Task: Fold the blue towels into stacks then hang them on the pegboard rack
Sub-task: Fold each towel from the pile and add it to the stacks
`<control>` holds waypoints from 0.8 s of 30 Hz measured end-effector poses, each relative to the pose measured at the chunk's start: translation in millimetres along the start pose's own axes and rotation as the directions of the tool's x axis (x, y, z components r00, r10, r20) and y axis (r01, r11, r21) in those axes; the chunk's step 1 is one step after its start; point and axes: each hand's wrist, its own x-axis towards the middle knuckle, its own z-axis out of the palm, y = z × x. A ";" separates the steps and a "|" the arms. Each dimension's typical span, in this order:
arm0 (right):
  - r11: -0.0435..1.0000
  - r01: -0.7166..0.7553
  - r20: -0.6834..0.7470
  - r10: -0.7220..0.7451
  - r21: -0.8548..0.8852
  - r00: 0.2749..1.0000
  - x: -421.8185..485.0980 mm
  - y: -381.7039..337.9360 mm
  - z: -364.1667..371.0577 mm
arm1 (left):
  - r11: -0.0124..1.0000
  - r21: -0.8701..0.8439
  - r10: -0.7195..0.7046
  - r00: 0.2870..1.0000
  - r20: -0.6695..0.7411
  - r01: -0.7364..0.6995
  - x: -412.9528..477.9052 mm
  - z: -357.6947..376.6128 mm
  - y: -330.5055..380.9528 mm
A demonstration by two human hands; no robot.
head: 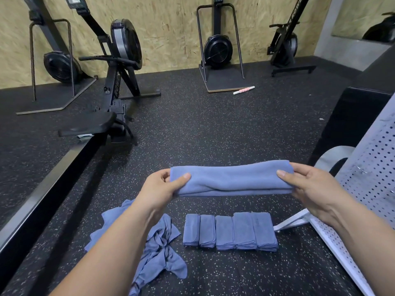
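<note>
Blue folded towel (232, 178), a long soft band, gripped at both ends by both hands.

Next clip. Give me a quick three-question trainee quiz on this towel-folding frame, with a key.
1. True or false: the left hand and right hand each grip an end of one folded towel.
2. How many folded stacks sit in the row on the floor? A three, B five, C eight.
3. Fill in: the unfolded pile lies to the row's ___.
Key: 1 true; 2 B; 3 left.
</note>
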 end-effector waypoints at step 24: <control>0.811 0.212 -0.214 -0.380 -0.545 0.900 -20.5 28.5 71.2 | 0.873 0.473 0.144 0.989 -0.022 -0.116 -24.0 80.0 -10.8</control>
